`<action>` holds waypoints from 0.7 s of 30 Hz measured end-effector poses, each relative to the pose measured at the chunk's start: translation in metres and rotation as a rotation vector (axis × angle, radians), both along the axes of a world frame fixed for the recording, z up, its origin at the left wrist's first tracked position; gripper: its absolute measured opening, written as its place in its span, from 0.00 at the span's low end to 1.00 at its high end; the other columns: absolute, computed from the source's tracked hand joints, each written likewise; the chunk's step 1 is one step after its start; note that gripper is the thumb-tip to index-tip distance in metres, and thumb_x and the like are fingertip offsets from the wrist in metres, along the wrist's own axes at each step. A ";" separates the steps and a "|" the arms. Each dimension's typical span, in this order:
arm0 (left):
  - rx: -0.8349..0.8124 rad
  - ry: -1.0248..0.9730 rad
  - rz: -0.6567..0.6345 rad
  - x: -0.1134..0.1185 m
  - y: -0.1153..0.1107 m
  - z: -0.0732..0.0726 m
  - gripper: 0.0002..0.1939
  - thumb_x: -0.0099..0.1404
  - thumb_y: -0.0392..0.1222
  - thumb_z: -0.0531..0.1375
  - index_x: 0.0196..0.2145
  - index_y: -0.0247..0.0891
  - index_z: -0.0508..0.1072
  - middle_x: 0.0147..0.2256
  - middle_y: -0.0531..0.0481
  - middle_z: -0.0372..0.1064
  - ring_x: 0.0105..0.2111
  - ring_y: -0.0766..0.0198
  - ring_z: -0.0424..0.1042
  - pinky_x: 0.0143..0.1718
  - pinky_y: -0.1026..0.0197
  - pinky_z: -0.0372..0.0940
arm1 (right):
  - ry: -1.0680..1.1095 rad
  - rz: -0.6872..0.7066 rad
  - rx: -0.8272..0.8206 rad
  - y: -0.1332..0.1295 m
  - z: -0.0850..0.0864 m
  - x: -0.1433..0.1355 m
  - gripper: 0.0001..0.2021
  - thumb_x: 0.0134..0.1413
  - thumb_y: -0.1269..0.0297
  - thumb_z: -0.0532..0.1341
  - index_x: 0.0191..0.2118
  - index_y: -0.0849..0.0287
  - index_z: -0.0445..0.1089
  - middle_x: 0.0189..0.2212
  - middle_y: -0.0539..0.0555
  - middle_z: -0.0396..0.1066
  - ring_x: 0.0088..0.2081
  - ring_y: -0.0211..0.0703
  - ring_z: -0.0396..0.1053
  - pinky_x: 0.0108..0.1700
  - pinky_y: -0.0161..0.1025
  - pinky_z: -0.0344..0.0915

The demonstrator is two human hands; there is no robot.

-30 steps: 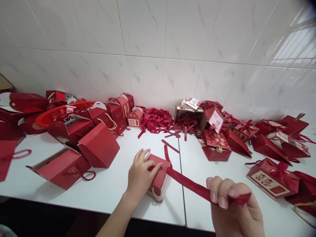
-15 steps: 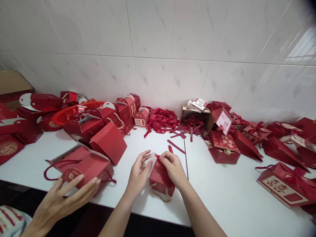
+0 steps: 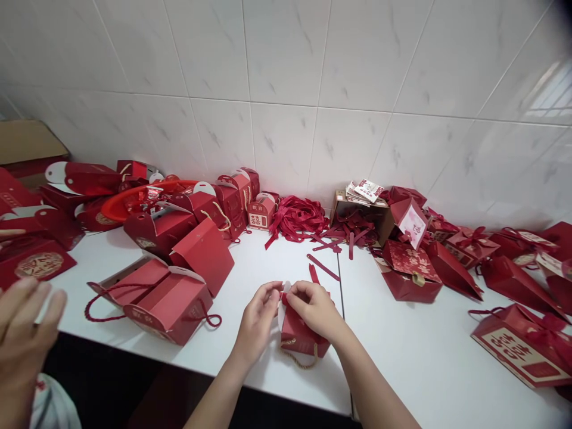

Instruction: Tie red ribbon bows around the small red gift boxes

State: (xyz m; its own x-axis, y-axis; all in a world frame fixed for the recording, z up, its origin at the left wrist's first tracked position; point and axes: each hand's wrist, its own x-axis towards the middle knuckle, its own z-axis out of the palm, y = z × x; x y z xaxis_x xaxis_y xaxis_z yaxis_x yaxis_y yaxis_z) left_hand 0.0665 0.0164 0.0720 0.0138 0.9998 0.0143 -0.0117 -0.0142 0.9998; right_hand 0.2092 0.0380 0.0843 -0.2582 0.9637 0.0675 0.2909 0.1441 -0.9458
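Note:
A small red gift box with a tan rope handle stands on the white table in front of me. A dark red ribbon lies across its top, one end pointing away from me. My right hand pinches the ribbon over the box, its fingers closed. My left hand is at the box's left side, thumb and fingers closed at the ribbon beside the white inner flap. Fingers partly hide the ribbon's middle.
Left of my hands lies an open red box with dark red cords; another person's hand is at the far left. Behind are a ribbon pile, red boxes and a carton. A ribbon-tied box stands right.
My hands have drawn closer together at the ribbon, the left fingers curling in to it. The other person's hand has left the open box and moved left. The view has shifted slightly.

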 end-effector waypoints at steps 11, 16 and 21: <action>0.111 0.667 0.020 -0.032 0.023 -0.022 0.14 0.64 0.48 0.49 0.30 0.38 0.69 0.32 0.46 0.70 0.35 0.58 0.71 0.37 0.58 0.66 | 0.388 -0.192 -0.063 0.004 -0.009 0.006 0.15 0.51 0.53 0.61 0.38 0.59 0.67 0.33 0.52 0.68 0.34 0.40 0.67 0.39 0.37 0.64; 0.060 0.966 0.243 -0.067 0.028 -0.042 0.09 0.55 0.38 0.52 0.18 0.38 0.63 0.27 0.40 0.65 0.32 0.48 0.68 0.36 0.47 0.62 | 0.648 -0.213 -0.146 0.007 -0.015 0.013 0.15 0.53 0.50 0.60 0.40 0.55 0.68 0.42 0.53 0.68 0.48 0.43 0.66 0.52 0.40 0.61; 0.209 0.792 0.201 -0.050 0.030 -0.024 0.11 0.62 0.44 0.51 0.36 0.39 0.70 0.40 0.42 0.68 0.45 0.51 0.65 0.46 0.51 0.61 | 0.782 -0.201 -0.120 0.005 -0.015 0.014 0.12 0.55 0.53 0.60 0.38 0.55 0.68 0.42 0.52 0.69 0.50 0.43 0.65 0.56 0.42 0.59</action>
